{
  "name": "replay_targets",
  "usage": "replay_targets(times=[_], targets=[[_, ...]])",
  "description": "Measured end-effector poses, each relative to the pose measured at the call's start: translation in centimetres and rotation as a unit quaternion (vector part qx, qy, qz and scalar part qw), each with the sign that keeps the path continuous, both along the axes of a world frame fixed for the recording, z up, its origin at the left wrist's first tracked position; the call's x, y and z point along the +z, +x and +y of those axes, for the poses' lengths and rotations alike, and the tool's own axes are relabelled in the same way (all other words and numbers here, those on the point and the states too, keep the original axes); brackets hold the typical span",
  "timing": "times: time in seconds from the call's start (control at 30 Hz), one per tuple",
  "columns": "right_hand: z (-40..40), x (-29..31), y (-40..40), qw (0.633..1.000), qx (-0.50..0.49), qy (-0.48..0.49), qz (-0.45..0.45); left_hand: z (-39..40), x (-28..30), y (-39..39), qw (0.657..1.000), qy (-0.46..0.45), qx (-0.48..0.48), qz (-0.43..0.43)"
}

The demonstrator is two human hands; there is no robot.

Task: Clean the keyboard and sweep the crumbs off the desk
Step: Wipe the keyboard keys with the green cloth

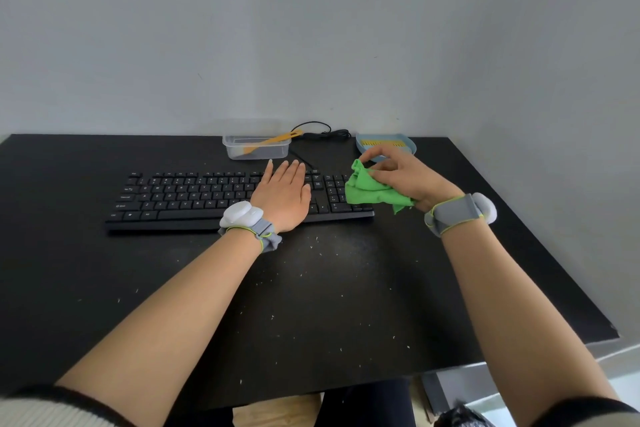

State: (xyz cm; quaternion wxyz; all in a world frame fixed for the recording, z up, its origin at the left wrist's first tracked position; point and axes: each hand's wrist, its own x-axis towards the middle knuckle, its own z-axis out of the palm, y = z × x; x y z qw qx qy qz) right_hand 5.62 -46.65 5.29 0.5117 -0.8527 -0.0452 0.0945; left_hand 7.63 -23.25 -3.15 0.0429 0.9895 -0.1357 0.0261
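L hand [282, 194] flat on the keyboard [194, 196], fingers straight, covering keys right of centre. R hand [405, 177] grip pinching a bunched green cloth [370, 189] over the numpad end. Keyboard sits mid tabletop [86, 270], cable to the back. Crumbs [332, 288] scattered in front of it. Clear tub [256, 146] w/ orange brush [273, 140] and blue dustpan [408, 144] at back edge.
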Motion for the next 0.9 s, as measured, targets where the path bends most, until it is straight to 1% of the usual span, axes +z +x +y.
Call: replay_targets(times=[0.07,0.13,0.2,0.27,0.37,0.4,0.5,0.6,0.77,0.9], targets=[[0.7,-0.8,0.4,1.000,0.000,-0.011,-0.023,0.0,-0.1,-0.1,1.000,-0.005,-0.001,-0.003],[1.2,-1.3,0.8,0.994,-0.009,-0.097,-0.051,-0.2,0.0,-0.2,1.000,-0.012,-0.003,0.000],[1.4,-1.5,1.1,0.980,-0.007,-0.188,-0.064,-0.1,0.1,-0.3,1.000,-0.012,-0.002,-0.001],[1.4,-1.2,0.9,0.972,0.015,-0.231,-0.053,0.0,0.2,-0.3,1.000,-0.016,-0.001,-0.001],[1.3,-0.9,0.6,0.934,0.073,-0.341,-0.083,0.1,0.3,-0.2,1.000,-0.023,-0.005,0.008],[1.2,-0.9,0.6,0.926,0.079,-0.357,-0.096,0.2,0.5,-0.2,0.999,-0.029,-0.008,0.013],[0.8,-0.7,0.6,0.924,0.075,-0.354,-0.120,0.9,1.0,-0.3,0.999,-0.039,-0.013,0.018],[0.2,-0.4,0.4,0.931,0.065,-0.338,-0.123,3.0,1.6,-0.4,0.999,-0.043,-0.002,0.009],[-0.2,0.3,-0.7,0.940,0.090,-0.299,-0.134,8.1,2.8,-1.7,0.997,-0.067,0.047,-0.012],[-0.1,0.5,-1.2,0.933,0.117,-0.315,-0.127,12.3,3.1,-3.1,0.991,-0.075,0.107,-0.011]])
